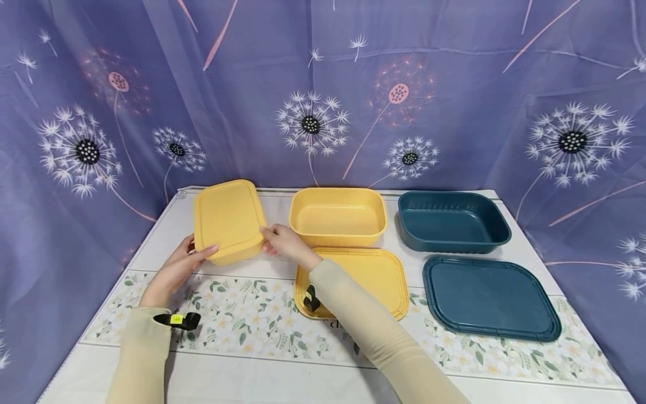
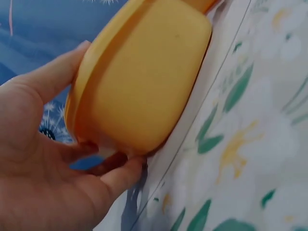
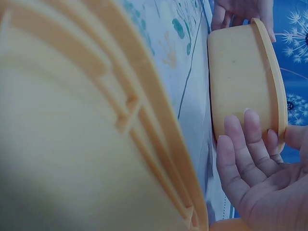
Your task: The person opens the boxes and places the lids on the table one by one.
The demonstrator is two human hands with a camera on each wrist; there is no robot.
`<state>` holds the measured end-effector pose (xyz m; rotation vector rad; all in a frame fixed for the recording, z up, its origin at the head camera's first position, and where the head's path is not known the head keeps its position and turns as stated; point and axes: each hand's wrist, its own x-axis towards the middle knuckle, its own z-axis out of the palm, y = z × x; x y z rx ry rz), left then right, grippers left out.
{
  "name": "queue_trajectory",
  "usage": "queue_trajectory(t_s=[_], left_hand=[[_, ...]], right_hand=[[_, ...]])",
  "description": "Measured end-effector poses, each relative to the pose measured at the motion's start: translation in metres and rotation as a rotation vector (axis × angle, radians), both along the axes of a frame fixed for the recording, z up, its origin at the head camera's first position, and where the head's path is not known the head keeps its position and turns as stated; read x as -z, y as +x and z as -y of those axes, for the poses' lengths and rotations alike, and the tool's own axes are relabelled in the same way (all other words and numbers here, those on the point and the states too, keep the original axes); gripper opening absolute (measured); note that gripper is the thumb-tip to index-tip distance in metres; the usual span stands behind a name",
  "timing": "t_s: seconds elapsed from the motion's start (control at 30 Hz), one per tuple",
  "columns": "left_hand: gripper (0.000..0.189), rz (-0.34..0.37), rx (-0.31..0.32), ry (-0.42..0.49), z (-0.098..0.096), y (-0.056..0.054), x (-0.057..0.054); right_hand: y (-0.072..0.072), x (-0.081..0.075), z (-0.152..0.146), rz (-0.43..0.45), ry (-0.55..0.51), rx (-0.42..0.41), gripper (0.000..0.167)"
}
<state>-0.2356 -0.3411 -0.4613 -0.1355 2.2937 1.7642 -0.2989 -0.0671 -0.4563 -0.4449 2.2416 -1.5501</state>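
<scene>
At the left of the table in the head view is a yellow lidded food container (image 1: 229, 219), turned at an angle with its lid on. My left hand (image 1: 181, 266) holds its near left corner, thumb on the lid's edge and fingers at the side and underneath, as the left wrist view shows on the container (image 2: 144, 72). Across at the right edge, my right hand (image 1: 287, 244) pinches the rim with the thumb above and fingers along the side wall. In the right wrist view the container (image 3: 243, 77) sits between both hands.
Right of it stands a yellow open container (image 1: 338, 216), with a yellow lid (image 1: 375, 275) lying in front, partly under my right forearm. Farther right are a dark teal open container (image 1: 454, 221) and its teal lid (image 1: 492, 297). A purple dandelion curtain (image 1: 242, 112) surrounds the table.
</scene>
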Motion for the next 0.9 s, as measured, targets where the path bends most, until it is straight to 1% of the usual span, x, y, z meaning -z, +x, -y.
queue_trajectory(t_s=[0.13, 0.2, 0.37, 0.43, 0.5, 0.57, 0.67, 0.73, 0.8, 0.9], left_hand=[[0.107, 0.015, -0.019, -0.039, -0.005, 0.003, -0.002], [0.109, 0.019, -0.033, -0.044, -0.006, 0.003, -0.002], [0.108, -0.013, -0.068, -0.022, -0.006, 0.002, -0.002], [0.105, -0.041, -0.085, -0.035, -0.004, 0.002, 0.000], [0.097, -0.072, -0.112, -0.072, -0.001, 0.000, 0.000], [0.087, -0.111, -0.147, -0.096, 0.001, -0.003, 0.001], [0.076, -0.158, -0.202, -0.107, 0.003, -0.008, 0.001], [0.072, -0.174, -0.223, -0.092, 0.004, -0.010, 0.002], [0.072, -0.175, -0.239, -0.071, 0.005, -0.012, 0.002], [0.074, -0.165, -0.242, -0.048, 0.004, -0.012, 0.001]], right_hand=[[-0.001, 0.000, -0.001, 0.003, -0.003, -0.003, 0.040], [-0.001, 0.000, -0.001, 0.002, 0.001, -0.003, 0.040], [0.001, 0.000, 0.000, -0.015, 0.048, -0.011, 0.048], [0.003, -0.001, 0.000, -0.021, 0.070, -0.034, 0.050], [0.004, -0.001, 0.000, -0.019, 0.082, -0.056, 0.050], [0.006, -0.002, 0.000, -0.018, 0.085, -0.075, 0.049], [0.007, -0.004, -0.001, -0.014, 0.075, -0.079, 0.047], [0.006, -0.005, -0.002, -0.014, 0.065, -0.081, 0.046], [0.006, -0.005, -0.003, -0.016, 0.060, -0.083, 0.045], [0.004, -0.005, -0.004, -0.018, 0.053, -0.085, 0.046]])
